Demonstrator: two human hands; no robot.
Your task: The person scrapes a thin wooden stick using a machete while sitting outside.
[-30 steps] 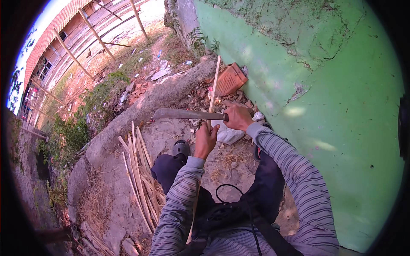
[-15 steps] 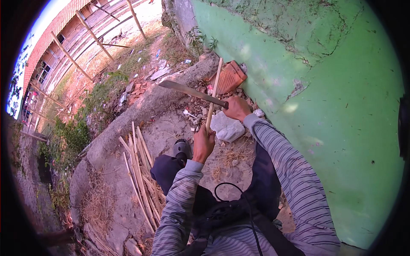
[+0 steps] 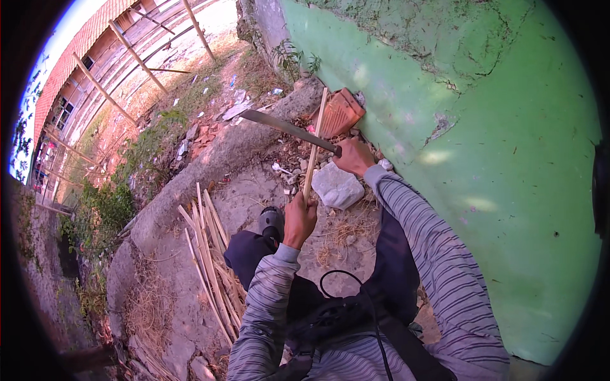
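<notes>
My left hand (image 3: 300,221) is closed round the lower end of a thin, pale wooden strip (image 3: 310,173), which slants up and away from me. In my closed right hand (image 3: 354,157) is the dark handle of a machete (image 3: 286,127). Its long, broad blade points to the far left and crosses over the strip above my left hand. Whether the edge touches the strip, I cannot tell. The fingertips of both hands are partly hidden.
Several split wooden strips (image 3: 204,244) lie on the ground at my left. A whitish rock (image 3: 338,186) and an orange-red slotted block (image 3: 343,114) rest beyond my hands. A green wall (image 3: 508,209) rises close on the right; a low concrete ledge (image 3: 184,190) curves along the left.
The machete blade's tip has risen a little toward the far side. My left hand and the strip have shifted slightly; both grips stay the same.
</notes>
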